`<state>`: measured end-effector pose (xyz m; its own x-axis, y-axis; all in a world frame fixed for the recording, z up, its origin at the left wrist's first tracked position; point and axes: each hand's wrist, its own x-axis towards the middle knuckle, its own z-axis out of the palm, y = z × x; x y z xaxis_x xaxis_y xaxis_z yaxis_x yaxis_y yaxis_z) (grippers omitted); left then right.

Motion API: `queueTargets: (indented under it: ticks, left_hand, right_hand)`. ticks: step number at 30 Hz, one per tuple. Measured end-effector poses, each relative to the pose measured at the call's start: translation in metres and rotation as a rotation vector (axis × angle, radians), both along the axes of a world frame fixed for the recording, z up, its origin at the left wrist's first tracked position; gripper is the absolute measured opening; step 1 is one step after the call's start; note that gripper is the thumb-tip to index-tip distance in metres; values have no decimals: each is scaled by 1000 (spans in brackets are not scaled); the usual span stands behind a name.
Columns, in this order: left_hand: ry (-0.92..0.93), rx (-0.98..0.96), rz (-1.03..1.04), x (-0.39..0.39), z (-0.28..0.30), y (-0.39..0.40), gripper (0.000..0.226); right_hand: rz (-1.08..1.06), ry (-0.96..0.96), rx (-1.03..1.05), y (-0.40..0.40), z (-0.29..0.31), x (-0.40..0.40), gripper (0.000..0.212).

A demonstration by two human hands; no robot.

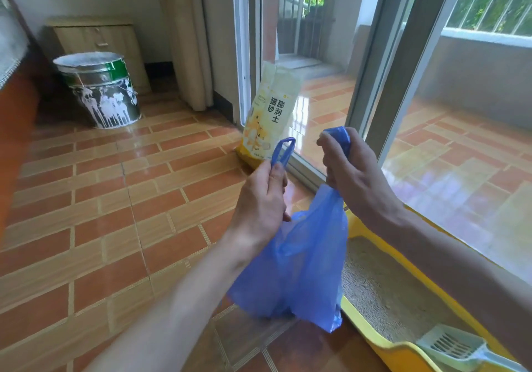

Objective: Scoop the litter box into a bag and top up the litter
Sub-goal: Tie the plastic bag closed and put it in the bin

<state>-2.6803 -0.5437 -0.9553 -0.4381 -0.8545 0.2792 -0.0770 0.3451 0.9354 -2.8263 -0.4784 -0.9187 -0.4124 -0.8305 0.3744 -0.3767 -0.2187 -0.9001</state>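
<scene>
Nearest me, at the right, I see a pale slotted plastic scoop (452,345) lying in the yellow plastic litter tray (374,340). Just left of the tray hangs a thin blue plastic bag (302,271): my left hand (259,207) pinches one handle loop, my right hand (354,170) grips the other. Farther off, a yellow litter sack (270,115) stands upright on the tiled floor (100,199); a paint-spattered metal bucket (100,89) stands far left.
</scene>
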Motion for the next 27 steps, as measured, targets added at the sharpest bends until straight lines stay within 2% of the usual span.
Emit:
queueTargets:
  ticks: [3,5,8,12,13,15,18,20,23,25,27]
  left_hand:
    - [-13,40,-22,-9,4,-11,35]
    - [-92,5,-71,-14,8,-11,34]
    - [-209,-74,-149,-16,17,1,41]
    - [-218,30,-247,-11,17,14,38]
    - [-215,74,-287,-9,16,17,32]
    - [-257,107,-345,-4,16,22,24]
    - [-349,-25,-296,-5,13,24,30]
    - [-303,-51,-254,-8,13,25,27]
    - [-159,85,-281,-6,11,23,36]
    - [-99,119,-299,-3,12,20,38]
    - [-98,91,-301,-2,12,18,40]
  right_hand:
    - [105,115,34,2,10,-4,31]
    - [183,284,120,0,19,-2,28]
    - [267,436,183,-5,32,4,26]
    - [190,893,132,-4,36,6,22]
    - [159,913,120,-3,35,6,23]
    - [149,782,145,-3,35,8,24]
    - [132,752,182,-7,35,11,21]
    - [165,728,177,-7,36,11,21]
    - [207,649,150,-1,37,0,37]
    - [132,764,195,6,30,-10,45]
    - [64,890,262,11,20,-15,43]
